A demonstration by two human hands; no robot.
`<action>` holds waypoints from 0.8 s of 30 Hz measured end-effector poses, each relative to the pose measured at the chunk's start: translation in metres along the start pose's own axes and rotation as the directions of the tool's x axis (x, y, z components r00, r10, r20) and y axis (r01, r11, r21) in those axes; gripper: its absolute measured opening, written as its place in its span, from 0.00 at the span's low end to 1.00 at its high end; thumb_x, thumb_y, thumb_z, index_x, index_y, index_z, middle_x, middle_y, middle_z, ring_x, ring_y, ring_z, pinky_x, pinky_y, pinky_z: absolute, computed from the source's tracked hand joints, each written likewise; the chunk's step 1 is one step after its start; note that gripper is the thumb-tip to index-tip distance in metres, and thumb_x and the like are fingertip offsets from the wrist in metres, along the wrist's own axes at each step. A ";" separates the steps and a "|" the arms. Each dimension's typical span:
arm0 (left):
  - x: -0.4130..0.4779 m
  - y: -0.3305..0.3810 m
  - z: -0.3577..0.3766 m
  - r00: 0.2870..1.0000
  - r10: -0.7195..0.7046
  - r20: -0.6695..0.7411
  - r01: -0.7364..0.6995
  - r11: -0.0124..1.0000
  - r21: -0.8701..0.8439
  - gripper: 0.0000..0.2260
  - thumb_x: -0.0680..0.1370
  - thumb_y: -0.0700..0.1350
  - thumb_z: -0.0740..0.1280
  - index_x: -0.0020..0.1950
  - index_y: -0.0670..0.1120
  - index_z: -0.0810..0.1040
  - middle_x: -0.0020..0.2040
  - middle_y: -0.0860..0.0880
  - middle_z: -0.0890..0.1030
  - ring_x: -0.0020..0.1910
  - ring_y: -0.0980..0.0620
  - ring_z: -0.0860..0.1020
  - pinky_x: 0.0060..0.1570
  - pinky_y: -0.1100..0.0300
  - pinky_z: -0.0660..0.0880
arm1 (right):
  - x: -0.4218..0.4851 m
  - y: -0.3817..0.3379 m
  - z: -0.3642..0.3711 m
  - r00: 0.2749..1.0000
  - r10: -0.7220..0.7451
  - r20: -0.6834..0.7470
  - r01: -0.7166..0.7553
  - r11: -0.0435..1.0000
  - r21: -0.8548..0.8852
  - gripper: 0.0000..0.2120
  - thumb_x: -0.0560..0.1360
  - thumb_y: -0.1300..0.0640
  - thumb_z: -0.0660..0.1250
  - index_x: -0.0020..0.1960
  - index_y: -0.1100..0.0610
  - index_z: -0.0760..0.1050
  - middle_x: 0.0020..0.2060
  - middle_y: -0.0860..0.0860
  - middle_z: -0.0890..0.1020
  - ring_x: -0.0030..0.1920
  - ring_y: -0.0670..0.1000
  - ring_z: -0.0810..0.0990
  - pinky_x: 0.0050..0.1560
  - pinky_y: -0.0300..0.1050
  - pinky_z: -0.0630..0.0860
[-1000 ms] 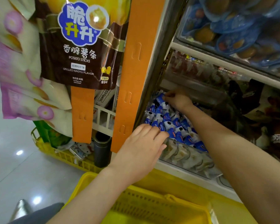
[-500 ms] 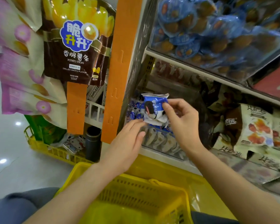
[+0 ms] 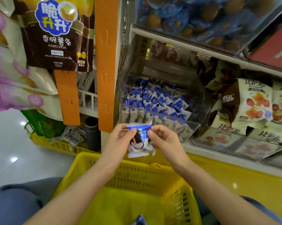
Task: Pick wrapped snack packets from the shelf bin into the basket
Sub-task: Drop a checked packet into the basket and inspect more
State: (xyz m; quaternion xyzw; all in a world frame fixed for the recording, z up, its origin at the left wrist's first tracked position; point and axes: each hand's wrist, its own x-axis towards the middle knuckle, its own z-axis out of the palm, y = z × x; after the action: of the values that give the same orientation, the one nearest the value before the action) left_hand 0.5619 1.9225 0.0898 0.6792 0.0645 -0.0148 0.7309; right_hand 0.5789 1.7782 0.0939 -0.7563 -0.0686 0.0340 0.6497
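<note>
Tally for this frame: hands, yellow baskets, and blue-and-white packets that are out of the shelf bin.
Hands: 2, left hand and right hand, both pinching the held packet
Yellow baskets: 2, near basket and floor basket at left
Packets out of the bin: 2, held packet and loose packet in the near basket
Total: 6

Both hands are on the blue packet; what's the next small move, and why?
Probably lower the blue-and-white snack packet toward you into the yellow basket and let go: left hand and right hand pinch it just above the basket's far rim, already out of the clear shelf bin.
</note>
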 end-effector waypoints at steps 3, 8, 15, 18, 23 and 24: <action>0.000 -0.005 0.005 0.999 -0.038 -0.016 0.039 0.999 0.018 0.04 0.79 0.42 0.62 0.51 0.47 0.75 0.44 0.42 0.81 0.42 0.49 0.78 0.39 0.58 0.75 | 0.001 0.007 0.003 1.000 0.029 0.012 -0.028 0.999 -0.034 0.04 0.78 0.59 0.62 0.47 0.51 0.73 0.40 0.49 0.80 0.35 0.36 0.77 0.35 0.28 0.72; -0.003 -0.014 0.011 0.993 -0.119 0.005 0.119 0.993 -0.012 0.06 0.79 0.43 0.62 0.50 0.42 0.76 0.43 0.38 0.80 0.39 0.50 0.77 0.37 0.59 0.72 | -0.001 0.012 0.004 0.997 0.068 0.025 -0.065 0.992 -0.105 0.12 0.78 0.53 0.61 0.48 0.62 0.76 0.35 0.51 0.79 0.31 0.42 0.75 0.30 0.32 0.69; -0.004 -0.012 0.006 0.991 -0.121 0.053 0.121 0.993 0.004 0.09 0.78 0.46 0.63 0.41 0.43 0.74 0.34 0.48 0.81 0.29 0.59 0.79 0.26 0.67 0.73 | -0.002 0.011 0.000 0.997 0.063 0.052 -0.052 0.980 -0.190 0.10 0.77 0.57 0.63 0.45 0.65 0.76 0.41 0.61 0.82 0.42 0.57 0.82 0.41 0.50 0.77; -0.004 -0.013 0.005 0.998 -0.069 0.014 0.068 0.994 0.087 0.10 0.79 0.44 0.62 0.39 0.42 0.72 0.36 0.44 0.81 0.29 0.56 0.79 0.27 0.63 0.75 | -0.004 0.010 -0.001 0.997 0.033 0.070 -0.017 0.977 -0.210 0.07 0.77 0.57 0.64 0.47 0.61 0.77 0.43 0.59 0.83 0.45 0.55 0.82 0.47 0.52 0.78; -0.001 -0.015 0.007 0.982 -0.088 -0.170 0.061 0.986 -0.156 0.06 0.81 0.40 0.57 0.48 0.41 0.71 0.45 0.42 0.80 0.41 0.51 0.81 0.33 0.63 0.80 | -0.007 0.014 -0.001 0.987 0.142 0.077 -0.134 0.986 -0.101 0.08 0.72 0.57 0.70 0.48 0.48 0.73 0.42 0.48 0.82 0.37 0.43 0.81 0.36 0.37 0.79; -0.001 -0.015 0.007 0.979 -0.098 -0.178 0.066 0.982 -0.179 0.06 0.81 0.40 0.56 0.50 0.40 0.71 0.47 0.42 0.80 0.43 0.50 0.81 0.35 0.64 0.80 | -0.009 0.013 -0.001 0.984 0.154 0.089 -0.147 0.986 -0.078 0.09 0.72 0.59 0.71 0.48 0.49 0.74 0.42 0.48 0.82 0.37 0.43 0.82 0.37 0.37 0.80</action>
State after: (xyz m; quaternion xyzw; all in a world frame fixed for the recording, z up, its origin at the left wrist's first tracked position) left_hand 0.5597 1.9140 0.0752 0.6085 0.1616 0.0240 0.7765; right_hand 0.5712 1.7744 0.0806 -0.7794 -0.0432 0.1166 0.6140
